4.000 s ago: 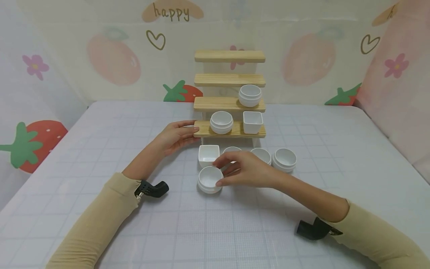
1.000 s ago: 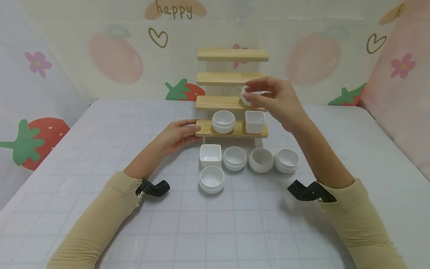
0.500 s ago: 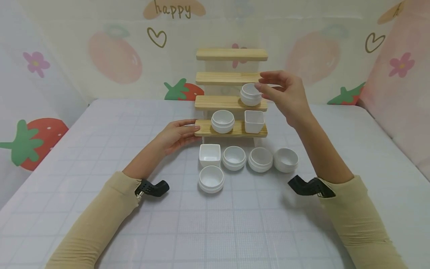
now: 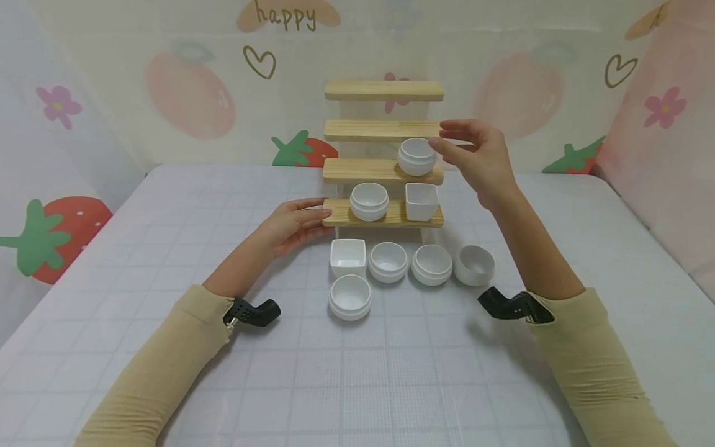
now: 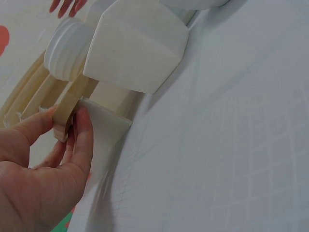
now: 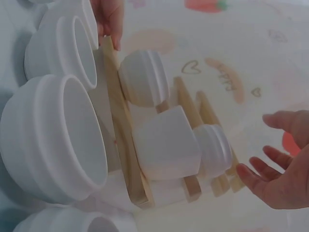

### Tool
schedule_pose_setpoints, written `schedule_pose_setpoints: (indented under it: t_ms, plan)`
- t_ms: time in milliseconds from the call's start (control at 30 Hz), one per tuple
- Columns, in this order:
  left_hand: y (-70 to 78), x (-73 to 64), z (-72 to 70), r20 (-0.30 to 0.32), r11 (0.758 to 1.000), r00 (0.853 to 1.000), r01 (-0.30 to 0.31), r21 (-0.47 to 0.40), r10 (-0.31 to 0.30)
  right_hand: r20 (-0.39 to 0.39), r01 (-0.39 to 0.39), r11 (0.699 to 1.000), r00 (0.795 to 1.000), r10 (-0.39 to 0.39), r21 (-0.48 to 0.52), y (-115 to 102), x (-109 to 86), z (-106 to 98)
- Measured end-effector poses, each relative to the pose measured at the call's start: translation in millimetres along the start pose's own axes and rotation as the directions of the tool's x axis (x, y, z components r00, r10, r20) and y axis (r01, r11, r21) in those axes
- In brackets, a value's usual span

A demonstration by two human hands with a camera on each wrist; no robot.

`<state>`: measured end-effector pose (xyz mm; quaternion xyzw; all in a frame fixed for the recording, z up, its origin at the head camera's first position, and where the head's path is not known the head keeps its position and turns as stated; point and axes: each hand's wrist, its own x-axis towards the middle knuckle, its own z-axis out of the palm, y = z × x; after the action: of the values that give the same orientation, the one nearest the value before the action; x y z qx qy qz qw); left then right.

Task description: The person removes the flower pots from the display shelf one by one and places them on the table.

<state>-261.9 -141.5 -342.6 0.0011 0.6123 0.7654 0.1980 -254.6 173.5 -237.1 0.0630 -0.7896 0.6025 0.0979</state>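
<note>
A tiered stand with wooden planks [image 4: 342, 215] rises at the back of the table. My left hand [image 4: 293, 228] pinches the left end of its lowest plank, thumb on one face and fingers on the other, as the left wrist view shows. On the second plank from the bottom sits a white round bowl [image 4: 416, 159]. Just right of that bowl is my right hand [image 4: 485, 160], its fingers spread and holding nothing; the right wrist view shows a gap between them. The lowest plank bears another round bowl [image 4: 369, 203] and a square bowl [image 4: 421, 202].
In front of the stand, a row on the table holds a square bowl [image 4: 348, 258] and round bowls [image 4: 432, 266], with one more round bowl [image 4: 350, 299] nearer. Behind stands a printed cloth backdrop [image 4: 190, 99]. Each wrist carries a black camera mount [image 4: 516, 305].
Four seconds ago my right hand was at the nearest round bowl. It then rose to the upper bowl, had fingers around it, and drew back rightward. My left hand kept its place.
</note>
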Motion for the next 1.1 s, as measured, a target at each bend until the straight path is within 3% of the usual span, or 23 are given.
schedule_pose_setpoints:
  t_ms: [633, 1100]
  plan:
    - [-0.3, 0.8, 0.5, -0.001, 1.000, 1.000, 0.005, 0.001, -0.005, 0.103, -0.069, 0.992, 0.991, 0.081, -0.107, 12.2, 5.8, -1.1]
    - [0.3, 0.6, 0.5, 0.000, 1.000, 1.000, 0.008, 0.001, -0.008, 0.132, -0.094, 0.991, 0.985, 0.107, -0.100, 21.7, 14.9, 2.3]
